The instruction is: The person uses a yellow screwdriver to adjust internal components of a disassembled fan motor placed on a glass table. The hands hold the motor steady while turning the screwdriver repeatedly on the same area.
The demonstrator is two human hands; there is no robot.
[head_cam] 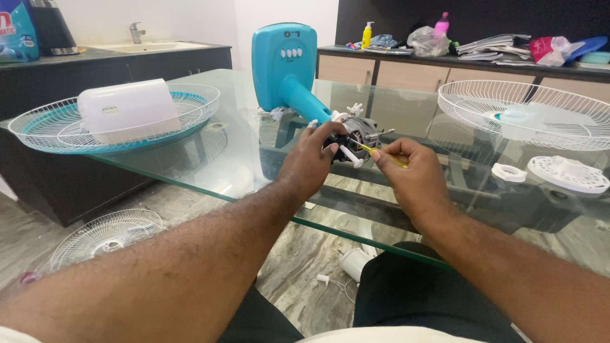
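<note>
Steadying the bare fan motor (361, 132) on the glass table (216, 165), the left hand (314, 159) is wrapped around its near side, fingers closed on it. The right hand (413, 171) pinches a yellow-handled screwdriver (381, 152), whose shaft points left into the motor, just beside the left fingertips. The turquoise fan stand (286, 63) lies behind, wire grilles (527, 108) on either side, counters beyond.

I see a turquoise fan stand (284, 67), my yellow-handled screwdriver (389, 157), a grey-black motor (359, 132), white wire grilles (530, 111) right, a blue-rimmed grille (38, 130) left.
</note>
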